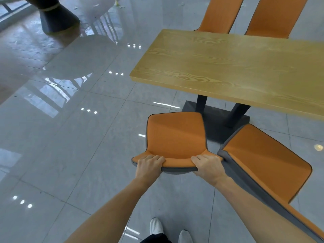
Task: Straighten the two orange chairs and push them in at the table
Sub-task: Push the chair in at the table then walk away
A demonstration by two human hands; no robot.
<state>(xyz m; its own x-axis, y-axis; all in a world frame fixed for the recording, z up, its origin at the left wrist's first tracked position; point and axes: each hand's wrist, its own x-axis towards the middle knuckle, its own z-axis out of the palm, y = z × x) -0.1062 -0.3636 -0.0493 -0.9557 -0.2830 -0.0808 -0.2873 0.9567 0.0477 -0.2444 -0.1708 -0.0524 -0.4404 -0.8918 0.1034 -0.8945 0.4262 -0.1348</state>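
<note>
— At the near long edge of the worktop (236,67), what's going on?

— Both hands are on the top edge of the backrest of the left orange chair (175,135). The left hand (149,164) has its fingers curled over the left end of that edge, and the right hand (207,165) is clamped the same way on the right end. So each grip is closed on the chair back, fingers over the orange front and the rest of the hand against the grey rear shell.

— Where does that chair stand against the worktop?

— Its seat points toward the worktop's near left corner, but the seat is not under it; the front of the seat lies just beside the dark base (217,123) of the worktop's leg. It looks roughly square to the near edge.

— And the second one?

— The right orange chair (266,160) stands to the right of the first, turned at an angle, its seat slanting toward the base. Its near left corner is touching or almost touching the right end of the held backrest; I cannot tell which. No hand is on it.

— Anything else?

— Two more orange chair backs (245,14) stand side by side along the far edge of the worktop. The floor (78,146) is glossy grey tile with light reflections, and a pair of white shoes (168,230) shows at the bottom between the forearms.
</note>
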